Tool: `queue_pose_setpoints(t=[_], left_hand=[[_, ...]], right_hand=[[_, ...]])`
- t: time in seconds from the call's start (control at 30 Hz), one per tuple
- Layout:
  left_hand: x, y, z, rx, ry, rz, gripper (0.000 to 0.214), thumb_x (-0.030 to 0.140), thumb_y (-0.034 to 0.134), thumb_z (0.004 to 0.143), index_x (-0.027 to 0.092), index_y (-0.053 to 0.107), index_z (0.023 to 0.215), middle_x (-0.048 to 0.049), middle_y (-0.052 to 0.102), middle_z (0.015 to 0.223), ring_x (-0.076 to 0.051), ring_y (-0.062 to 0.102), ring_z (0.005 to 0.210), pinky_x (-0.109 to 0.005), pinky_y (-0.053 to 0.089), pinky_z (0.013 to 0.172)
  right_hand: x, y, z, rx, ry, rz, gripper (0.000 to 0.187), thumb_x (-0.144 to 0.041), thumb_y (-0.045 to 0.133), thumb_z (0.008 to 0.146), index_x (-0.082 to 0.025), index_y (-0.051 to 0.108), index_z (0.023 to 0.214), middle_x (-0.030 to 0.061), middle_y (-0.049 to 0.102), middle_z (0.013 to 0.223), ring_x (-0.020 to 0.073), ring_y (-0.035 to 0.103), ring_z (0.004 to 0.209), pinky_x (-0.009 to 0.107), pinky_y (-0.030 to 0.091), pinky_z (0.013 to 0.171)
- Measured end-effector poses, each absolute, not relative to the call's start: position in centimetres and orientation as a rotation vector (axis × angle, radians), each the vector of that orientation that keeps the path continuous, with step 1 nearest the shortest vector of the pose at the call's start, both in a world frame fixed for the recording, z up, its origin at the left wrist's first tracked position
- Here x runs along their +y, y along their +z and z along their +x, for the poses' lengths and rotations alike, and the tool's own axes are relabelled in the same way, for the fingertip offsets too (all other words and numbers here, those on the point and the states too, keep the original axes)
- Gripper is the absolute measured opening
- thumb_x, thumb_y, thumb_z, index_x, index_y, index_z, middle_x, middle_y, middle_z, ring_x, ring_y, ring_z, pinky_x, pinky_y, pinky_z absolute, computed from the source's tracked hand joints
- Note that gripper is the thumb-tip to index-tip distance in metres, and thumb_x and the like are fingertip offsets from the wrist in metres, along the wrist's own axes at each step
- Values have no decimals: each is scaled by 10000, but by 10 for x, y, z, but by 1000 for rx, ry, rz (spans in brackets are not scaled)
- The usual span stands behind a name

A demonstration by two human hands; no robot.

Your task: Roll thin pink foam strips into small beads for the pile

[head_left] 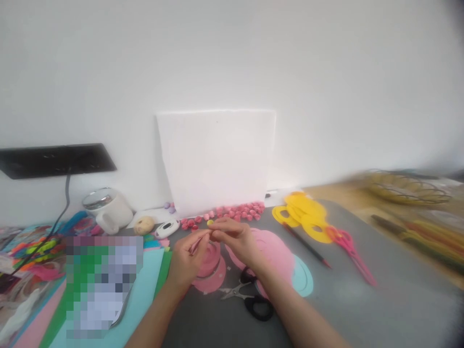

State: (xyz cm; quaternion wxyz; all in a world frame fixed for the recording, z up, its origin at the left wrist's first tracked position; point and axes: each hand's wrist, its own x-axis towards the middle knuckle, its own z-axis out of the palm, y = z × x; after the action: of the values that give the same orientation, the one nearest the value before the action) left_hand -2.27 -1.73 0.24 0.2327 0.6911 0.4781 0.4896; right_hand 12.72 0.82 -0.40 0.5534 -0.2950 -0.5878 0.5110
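Note:
My left hand (184, 263) is closed in a pinch, with a thin pink paper strip (196, 245) showing between its fingers. Just to its right, the thumb and fingers of my right hand (237, 240) press together at the left fingertips; what they pinch is too small to make out. Pink round paper pieces (213, 281) lie below the hands, and a larger pink paper shape (277, 253) is partly behind my right wrist. Black-handled scissors (259, 308) rest half spread on the grey mat beside my right forearm. Several small rolled pink paper pieces (237, 211) are lined up beyond the hands.
Yellow paper rings (304, 212), a dark pencil (308, 246) and pink scissors (353, 253) lie to the right. A white board (217, 159) leans on the wall. At left are a white mug (114, 212), coloured paper sheets (148, 275) and a blurred-out phone (108, 290).

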Motion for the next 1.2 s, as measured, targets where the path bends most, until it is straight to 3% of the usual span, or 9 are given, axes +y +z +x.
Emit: queue_pose_setpoints(t=[0.17,0.3,0.47,0.7,0.97,1.1,1.2], left_hand=[[-18,2,-21,1396,1257,1936,259,284,459,837,153,676,781,-33,689,731,-177,624,683,-252,485,661],[-17,1,-22,1388,1222,1928,278,319,459,838,155,681,802,-45,695,768,-184,622,709,-264,482,683],[-15,3,-22,1396,1270,1768,256,342,527,801,152,694,840,-65,723,829,-209,646,764,-281,499,695],[-16,7,-20,1316,1366,1782,182,305,593,771,169,702,716,-40,717,739,-191,636,699,-270,495,655],[-16,6,-21,1420,1367,1792,202,327,578,790,172,706,785,-41,720,717,-201,641,701,-299,493,708],[-19,7,-21,1372,1416,1724,180,314,590,784,177,701,821,-17,697,647,-180,631,644,-287,499,681],[-19,7,-22,1267,1450,1648,166,291,589,795,174,687,858,2,674,625,-153,615,609,-273,505,671]], right_hand=[[7,-11,120,-1544,753,-722,185,-205,626,785,-318,728,890,31,610,846,167,579,796,299,481,692],[7,-13,119,-1600,559,-704,224,-185,589,812,-335,713,922,34,601,855,163,579,784,286,483,647],[5,-5,122,-1583,669,-682,162,-183,600,799,-277,723,844,38,618,824,161,590,769,285,483,662],[-1,3,123,-1428,899,-727,86,-187,631,747,-215,690,692,52,679,818,195,622,826,336,487,774],[3,2,126,-1153,1076,-759,110,-222,659,699,-183,629,601,50,698,736,186,639,704,343,520,700],[6,3,128,-1069,1119,-730,112,-223,686,683,-179,611,614,37,683,673,180,634,671,342,520,687],[9,2,128,-980,1199,-675,141,-233,705,680,-194,592,754,17,691,675,171,635,636,358,520,690]])
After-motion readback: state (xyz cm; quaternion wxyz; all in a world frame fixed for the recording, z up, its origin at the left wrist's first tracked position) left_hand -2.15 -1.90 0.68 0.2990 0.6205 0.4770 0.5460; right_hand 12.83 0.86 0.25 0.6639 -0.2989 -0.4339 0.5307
